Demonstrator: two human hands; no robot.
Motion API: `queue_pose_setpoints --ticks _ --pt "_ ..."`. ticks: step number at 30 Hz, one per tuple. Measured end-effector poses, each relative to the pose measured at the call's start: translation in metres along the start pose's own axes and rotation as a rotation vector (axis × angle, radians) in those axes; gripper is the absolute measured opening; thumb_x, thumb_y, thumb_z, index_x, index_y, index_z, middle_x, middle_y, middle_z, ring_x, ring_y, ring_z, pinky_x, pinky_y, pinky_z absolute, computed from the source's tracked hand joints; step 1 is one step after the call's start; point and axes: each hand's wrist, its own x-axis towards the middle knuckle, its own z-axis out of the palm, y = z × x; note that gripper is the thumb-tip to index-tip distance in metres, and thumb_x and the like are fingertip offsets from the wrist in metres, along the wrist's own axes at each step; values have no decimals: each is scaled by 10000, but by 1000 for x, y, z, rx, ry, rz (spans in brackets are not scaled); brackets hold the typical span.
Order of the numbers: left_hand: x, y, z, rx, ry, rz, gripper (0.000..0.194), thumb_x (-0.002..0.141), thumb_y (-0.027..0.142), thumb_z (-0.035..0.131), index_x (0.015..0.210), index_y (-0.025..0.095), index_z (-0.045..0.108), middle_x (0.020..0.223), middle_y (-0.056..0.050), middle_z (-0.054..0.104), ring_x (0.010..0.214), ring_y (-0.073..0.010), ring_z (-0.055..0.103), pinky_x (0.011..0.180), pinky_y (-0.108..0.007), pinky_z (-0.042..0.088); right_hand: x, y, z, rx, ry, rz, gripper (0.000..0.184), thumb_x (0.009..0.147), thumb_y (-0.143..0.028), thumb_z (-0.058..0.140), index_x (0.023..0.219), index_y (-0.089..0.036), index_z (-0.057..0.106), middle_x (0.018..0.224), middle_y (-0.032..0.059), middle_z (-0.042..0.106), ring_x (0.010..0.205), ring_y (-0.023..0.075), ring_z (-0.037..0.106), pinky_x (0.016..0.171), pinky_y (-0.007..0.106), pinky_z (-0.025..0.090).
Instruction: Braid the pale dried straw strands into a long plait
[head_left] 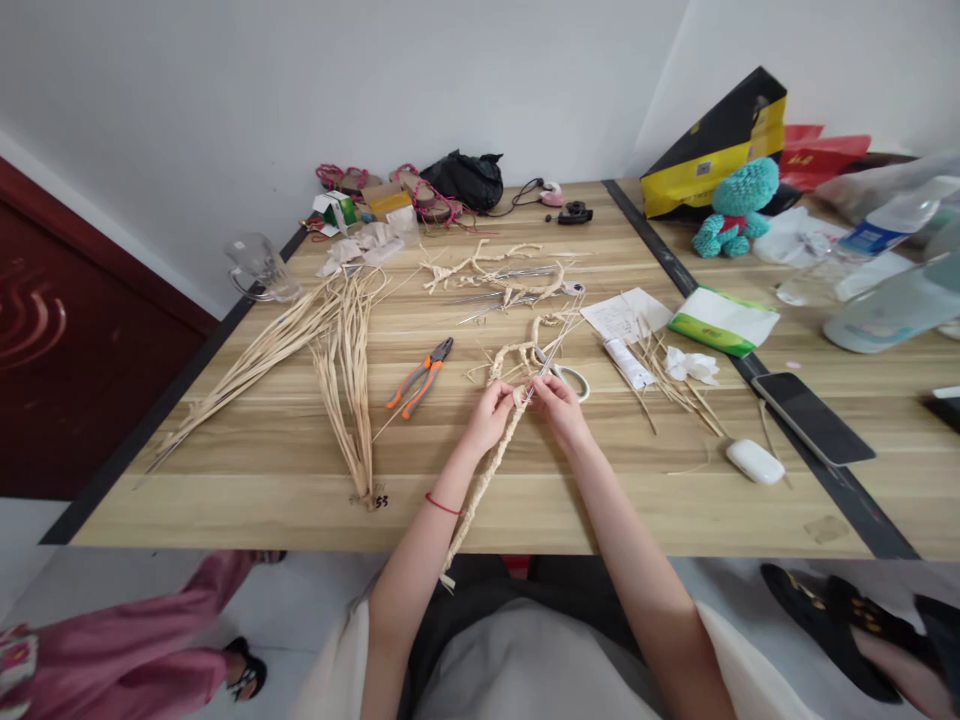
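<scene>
My left hand (491, 414) is closed on a straw-wrapped stem (491, 468), pinching it near its upper part. The stem runs down past my left forearm and over the table's front edge. My right hand (559, 402) is closed beside it, its fingertips around thin, straight, light-coloured strands (559, 343) that slant up to the right; whether they are wire or straw I cannot tell. Beyond my hands, a curved wrapped piece (511, 352) lies on the table, and whether it joins the stem is unclear. Close to my right hand is a roll of tape (576, 382).
Orange-handled pliers (424, 378) lie left of my hands, beside bundles of dry straw (345, 350). More wrapped pieces (517, 275) are behind. To the right are a white tube (628, 363), a tissue pack (724, 320), a phone (814, 416) and a white case (755, 461). Other people's feet show below.
</scene>
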Motion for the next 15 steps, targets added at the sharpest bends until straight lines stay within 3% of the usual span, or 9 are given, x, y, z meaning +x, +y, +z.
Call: queue_pose_setpoints --ticks 6,11,15 --pt "0 5 -3 -63 -64 -76 253 790 404 554 745 159 506 677 20 500 685 -108 454 694 -241 369 -3 -4 2 30 -17 -17 255 646 -402 728 707 -197 589 862 33 683 664 137 596 598 275 473" --pt "0 4 -3 -128 -75 -132 271 777 415 569 721 157 508 684 9 520 680 -112 461 674 -248 363 -3 -2 3 36 -48 -26 258 659 -413 717 725 -200 588 807 28 678 610 124 572 548 263 453" --pt "1 0 -5 -194 -59 -157 325 778 474 542 712 159 496 698 -3 542 672 -116 493 651 -250 383 -1 1 1 4 1 -54 250 648 -406 727 717 -203 598 685 -7 629 578 107 546 549 251 439"
